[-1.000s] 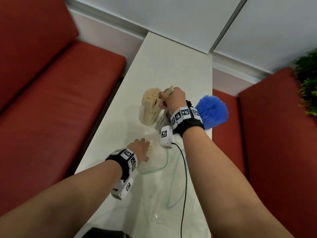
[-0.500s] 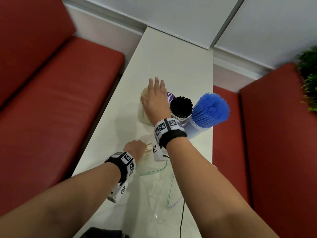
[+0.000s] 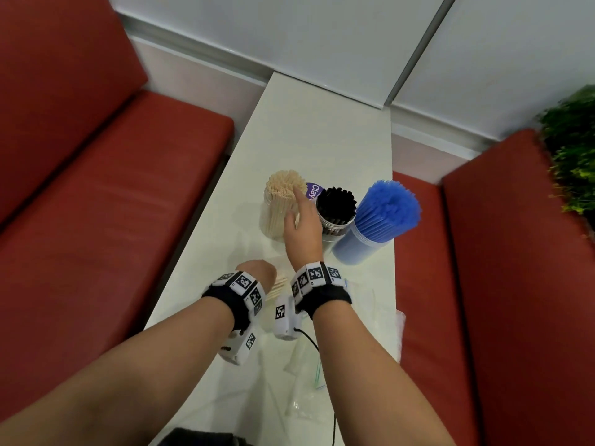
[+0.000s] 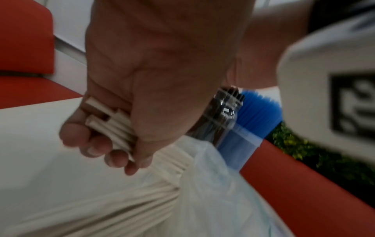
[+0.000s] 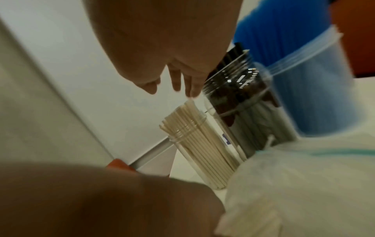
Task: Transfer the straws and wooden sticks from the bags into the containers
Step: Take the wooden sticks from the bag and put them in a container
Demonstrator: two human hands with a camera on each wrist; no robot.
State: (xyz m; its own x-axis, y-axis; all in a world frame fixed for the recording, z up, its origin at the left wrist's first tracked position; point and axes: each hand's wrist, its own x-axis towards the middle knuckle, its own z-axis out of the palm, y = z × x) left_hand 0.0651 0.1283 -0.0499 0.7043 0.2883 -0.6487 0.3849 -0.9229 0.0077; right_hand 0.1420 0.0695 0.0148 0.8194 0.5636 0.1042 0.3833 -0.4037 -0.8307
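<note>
A clear container packed with upright wooden sticks [image 3: 283, 201] [image 5: 194, 144] stands mid-table. Beside it are a jar of black straws [image 3: 336, 204] [image 5: 243, 89] and a tub of blue straws [image 3: 383, 217] [image 5: 304, 80]. My right hand [image 3: 302, 226] is open above the stick container, and its straight fingertips [image 5: 190, 93] touch the tops of the sticks. Nearer me, my left hand [image 3: 257, 273] grips a bundle of wooden sticks [image 4: 109, 126] that comes out of a clear plastic bag [image 4: 213, 184] lying on the white table [image 3: 322, 130].
More clear bags [image 3: 309, 365] lie crumpled on the table near me, with a black cable [image 3: 309, 342] across them. Red benches [image 3: 112, 220] [image 3: 483, 284] flank the narrow table. A green plant [image 3: 573, 149] is at the far right. A purple label [image 3: 314, 191] shows behind the jars.
My right hand let go of sticks at the container, pressed flat on their tops, then drew back with only fingertips touching. The left hand has stayed at the bag, holding sticks.
</note>
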